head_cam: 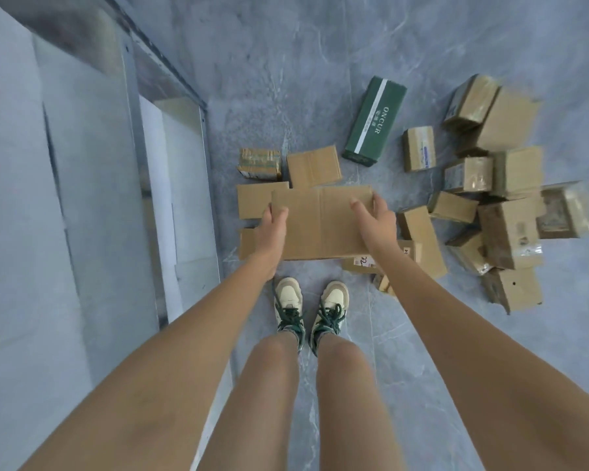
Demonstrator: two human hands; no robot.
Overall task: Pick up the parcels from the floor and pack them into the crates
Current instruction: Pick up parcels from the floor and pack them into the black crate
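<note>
Parcels (357, 263) half-hidden under held box (320, 222)

Large flat cardboard parcel (320, 222) held level above floor parcels (490, 205).

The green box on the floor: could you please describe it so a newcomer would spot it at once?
Start at the big flat carton held by both hands, then look beyond it and slightly right. There the green box lies alone on the grey floor, the only non-brown parcel, with a white stripe and lettering.
</note>
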